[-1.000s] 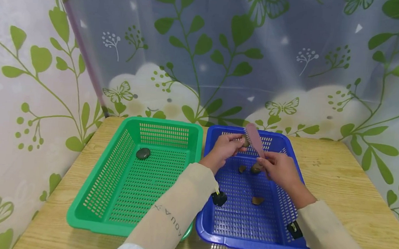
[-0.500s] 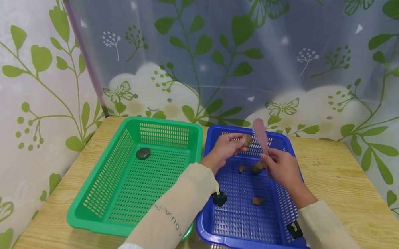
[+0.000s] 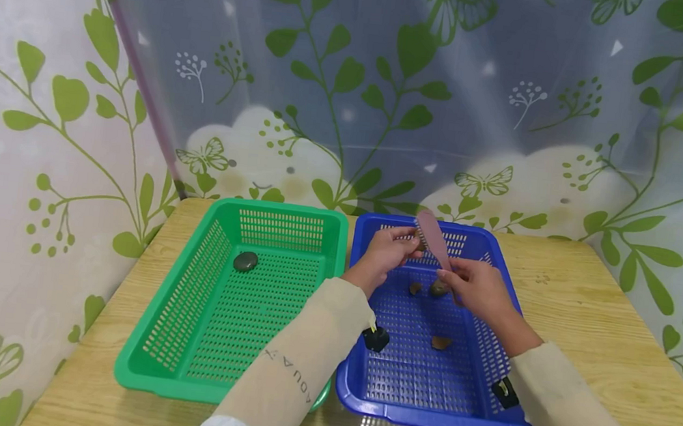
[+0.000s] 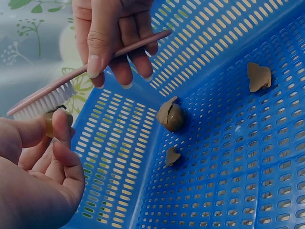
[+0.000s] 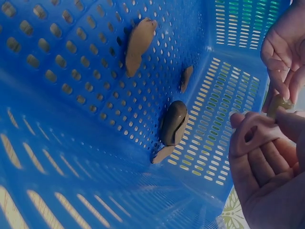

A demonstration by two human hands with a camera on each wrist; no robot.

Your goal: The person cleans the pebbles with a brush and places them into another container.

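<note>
Brush swung back L to lump pinched in L hand; R hand grips hdl.

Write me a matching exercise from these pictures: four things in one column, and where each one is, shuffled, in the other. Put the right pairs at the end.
Things
1. pink brush
2. dark grey stone
3. loose brown flakes
4. small olive-brown object

Places
A. pinched by the left hand
B. lying in the blue basket
C. held in the right hand
D. inside the green basket

Right pairs: 1-C, 2-D, 3-B, 4-A
</note>
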